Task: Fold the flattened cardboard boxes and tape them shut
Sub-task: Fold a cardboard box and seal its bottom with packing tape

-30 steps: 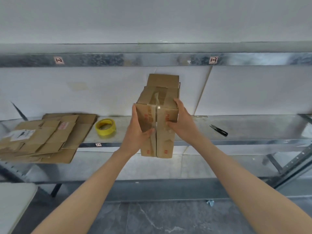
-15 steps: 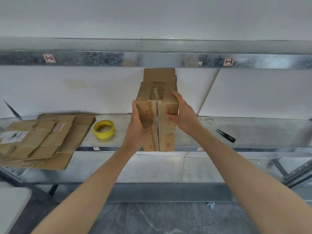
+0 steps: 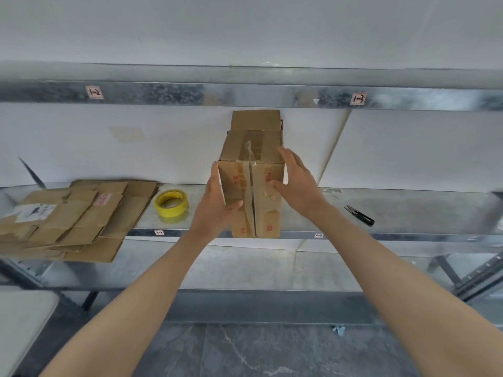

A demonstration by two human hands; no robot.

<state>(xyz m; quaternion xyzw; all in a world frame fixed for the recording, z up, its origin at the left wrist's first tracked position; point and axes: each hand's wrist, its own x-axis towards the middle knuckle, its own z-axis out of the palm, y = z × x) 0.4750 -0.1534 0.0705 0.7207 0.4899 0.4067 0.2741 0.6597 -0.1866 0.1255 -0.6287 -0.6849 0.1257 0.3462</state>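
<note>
Flaps of the cardboard box meet at a centre seam; left hand clasps its corner, right hand rests spread; pressing both flush before taping with the yellow tape roll seems wise.

cardboard box | upright, shelf edge, flaps closed | flattened boxes | stacked left

head-worn, facing shelf — close, level

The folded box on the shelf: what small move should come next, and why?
Probably reach the left hand for the yellow tape roll beside it. The box stands with its two front flaps met, their seam untaped, while the right hand steadies it.
</note>
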